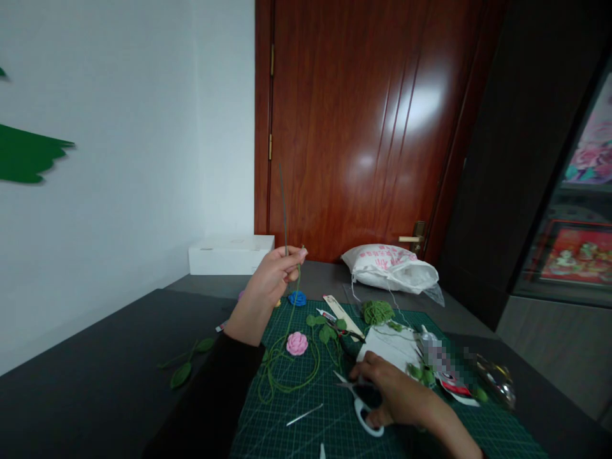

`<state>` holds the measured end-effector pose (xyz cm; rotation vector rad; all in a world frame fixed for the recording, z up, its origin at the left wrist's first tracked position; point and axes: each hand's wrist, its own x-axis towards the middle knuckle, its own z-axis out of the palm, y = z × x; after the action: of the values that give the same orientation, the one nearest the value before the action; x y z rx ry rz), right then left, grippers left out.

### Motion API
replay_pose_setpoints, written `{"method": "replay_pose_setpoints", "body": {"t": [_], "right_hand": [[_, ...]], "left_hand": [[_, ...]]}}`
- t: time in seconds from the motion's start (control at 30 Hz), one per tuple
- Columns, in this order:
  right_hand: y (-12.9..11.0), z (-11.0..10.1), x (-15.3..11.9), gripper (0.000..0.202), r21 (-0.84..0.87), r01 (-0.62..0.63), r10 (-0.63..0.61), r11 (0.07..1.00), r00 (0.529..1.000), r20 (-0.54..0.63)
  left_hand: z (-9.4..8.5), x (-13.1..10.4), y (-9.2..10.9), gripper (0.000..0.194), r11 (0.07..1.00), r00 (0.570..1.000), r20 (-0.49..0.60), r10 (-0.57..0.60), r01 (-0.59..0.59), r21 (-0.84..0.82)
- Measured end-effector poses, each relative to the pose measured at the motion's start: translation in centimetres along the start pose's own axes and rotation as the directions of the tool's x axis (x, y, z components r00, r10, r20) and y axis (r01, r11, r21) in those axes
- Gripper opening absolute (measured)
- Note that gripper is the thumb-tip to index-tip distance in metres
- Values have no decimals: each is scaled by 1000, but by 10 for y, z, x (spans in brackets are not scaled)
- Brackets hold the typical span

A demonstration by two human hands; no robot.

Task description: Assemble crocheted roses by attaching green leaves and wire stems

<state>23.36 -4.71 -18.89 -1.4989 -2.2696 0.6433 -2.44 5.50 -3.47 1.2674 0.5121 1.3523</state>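
Head view: holding a thin stem wire (284, 207) nearly upright in the left grip (282, 268), pinched firmly there, with a strand of green yarn (298, 284) trailing down from the same fingertips. Reaching over white-handled scissors (358, 408) with the right grip (389, 389); cannot fairly tell whether clasped round the handles or merely touching, being shadowed between thumb and fingers.

Seems, as a judgement, to be at the step of joining yarn to wire, scissors at hand for a trim. Probably calls next for keeping the pinch firm and the strand clear of the blades.

Showing outward a pink flower (297, 343) amid yarn loops below the left grip, green leaves (327, 333) and a yarn ball (377, 312) beyond the right grip, all on a cutting mat (277, 440).

Glimpsing only a yellow bit (278, 304) behind the left wrist; unable to read the pixelated packet (454, 387) right of the right grip; seeing just a white tip (322, 452), cut off at the bottom edge.
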Motion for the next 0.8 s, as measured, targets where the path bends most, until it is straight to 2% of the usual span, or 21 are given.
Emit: {"method": "replay_pose_setpoints", "body": {"t": [0.07,0.1,0.13,0.2,0.23,0.27,0.37,0.47,0.53,0.6,0.7,0.8], "right_hand": [[-12,-2,10,50,258,101,-70,961,990,-126],[-22,-2,17,45,432,177,-67,885,964,-259],[-35,-1,26,50,601,265,-75,754,944,-322],[-64,1,45,60,830,323,-97,455,944,-314],[-78,2,54,62,883,307,-95,356,952,-292],[-89,2,62,59,906,270,-96,327,963,-252],[-102,-8,76,45,906,222,-82,360,975,-206],[-88,-35,77,44,881,255,-36,399,964,-262],[-73,-58,75,44,855,300,14,424,941,-337],[-58,-79,72,42,819,346,67,457,905,-419],[-38,-100,70,41,756,381,149,532,837,-527],[-17,-109,71,45,673,435,234,599,708,-666]], "left_hand": [[6,-6,3,23,999,999,25,-32,33,-13],[10,-9,1,23,998,997,45,-58,58,-17],[15,-12,-2,23,996,994,67,-88,89,-18],[26,-16,-12,24,991,986,99,-131,134,-21],[30,-16,-18,24,989,984,100,-144,147,-23],[31,-15,-23,24,987,984,90,-154,157,-23],[15,-3,-27,24,991,991,-23,-132,131,-35],[-26,12,-16,16,998,975,-212,-70,68,-18],[-56,19,-5,21,999,943,-331,-38,47,20],[-80,21,2,33,996,906,-422,-17,50,68],[-102,22,4,35,983,876,-480,-42,122,136],[-110,23,-5,35,955,858,-508,-73,206,211]]}}
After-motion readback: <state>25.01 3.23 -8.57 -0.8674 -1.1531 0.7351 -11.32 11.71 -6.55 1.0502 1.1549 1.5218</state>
